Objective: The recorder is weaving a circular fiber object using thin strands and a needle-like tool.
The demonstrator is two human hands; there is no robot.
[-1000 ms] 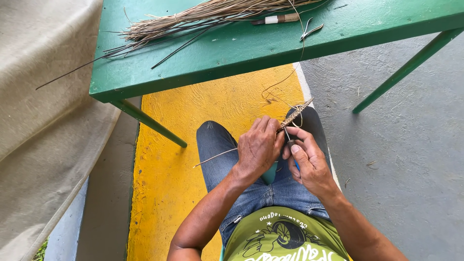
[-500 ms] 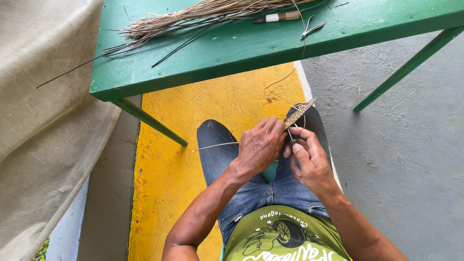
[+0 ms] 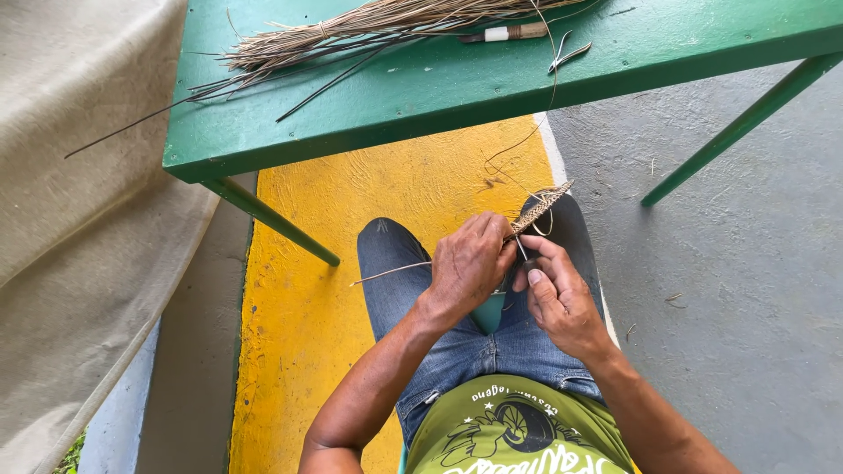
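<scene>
the person sits with both hands over the lap, in front of a green table [image 3: 421, 96]. the left hand [image 3: 470, 263] is closed around the lower part of a narrow woven strip [image 3: 540, 207], with the fingers curled over it. the strip comes out above this hand and points up and to the right, toward the table edge. a thin loose fibre [image 3: 391, 273] sticks out to the left from under the same hand, across the blue jeans [image 3: 395, 281].

the right hand [image 3: 558, 294] is just beside the left one, and its thumb and first finger pinch a thin strand near the base of the strip.

compared with 0.5 s ago, the hands keep almost the same place and the same grip. the strip is tilted in nearly the same way, and the left fibre still lies over the knee.

on the table lie a bundle of dry fibres [image 3: 369, 26], a small knife with a wrapped handle [image 3: 505, 34] and metal tweezers [image 3: 569, 54]. the floor under the legs is yellow [image 3: 299, 290].
</scene>
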